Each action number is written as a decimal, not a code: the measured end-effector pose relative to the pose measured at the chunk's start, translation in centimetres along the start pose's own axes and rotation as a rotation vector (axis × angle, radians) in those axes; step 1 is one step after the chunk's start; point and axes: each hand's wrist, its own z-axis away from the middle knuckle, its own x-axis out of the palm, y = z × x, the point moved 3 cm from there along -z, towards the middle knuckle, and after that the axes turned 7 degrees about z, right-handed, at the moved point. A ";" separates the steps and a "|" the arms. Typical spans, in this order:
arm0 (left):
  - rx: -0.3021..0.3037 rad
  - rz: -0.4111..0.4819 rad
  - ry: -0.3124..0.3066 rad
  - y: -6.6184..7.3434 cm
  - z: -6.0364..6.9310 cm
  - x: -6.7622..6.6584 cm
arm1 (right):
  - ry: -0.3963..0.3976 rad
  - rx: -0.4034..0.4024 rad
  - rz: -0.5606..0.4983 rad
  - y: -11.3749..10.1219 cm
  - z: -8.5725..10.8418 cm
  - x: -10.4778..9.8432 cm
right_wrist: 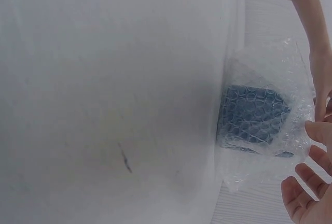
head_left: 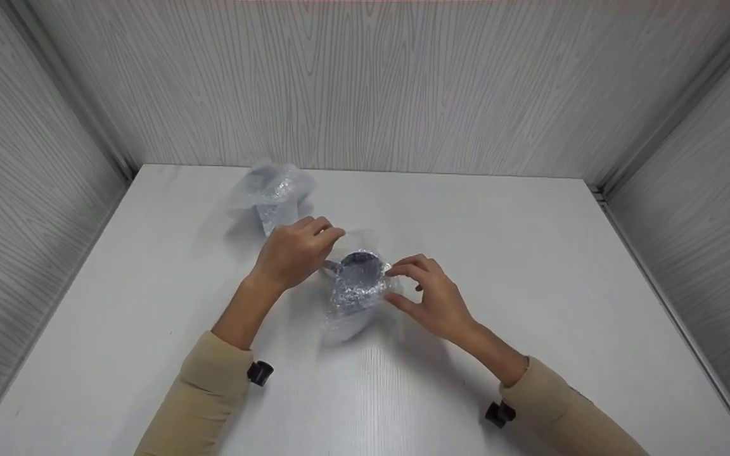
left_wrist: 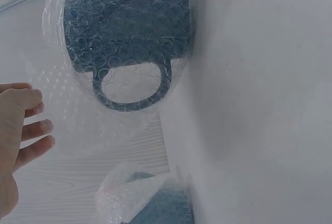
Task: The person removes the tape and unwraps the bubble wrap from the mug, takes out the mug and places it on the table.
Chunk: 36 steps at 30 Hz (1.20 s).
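Note:
A dark blue mug (left_wrist: 127,24) stands upright on the table, wrapped in clear bubble wrap (head_left: 358,301). Its handle shows through the wrap in the left wrist view. My left hand (head_left: 295,253) is on the handle side, thumb and forefinger pinching the loose upper edge of the wrap. On the opposite side, my right hand (head_left: 438,297) has its fingers spread and bent a little, fingertips touching the wrap near the mug's rim. Part of the mug's opening is visible from above in the head view.
A second bubble-wrapped item (head_left: 276,196), blue through its wrap, stands behind and to the left, near the back wall (head_left: 365,88). Side walls flank the white table (head_left: 530,272). Dark wrist devices (head_left: 260,372) sit on both beige sleeves.

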 end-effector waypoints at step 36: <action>-0.265 -0.031 -0.024 -4.8 1.2 2.1 | 0.004 -0.013 -0.005 -0.2 0.0 -0.1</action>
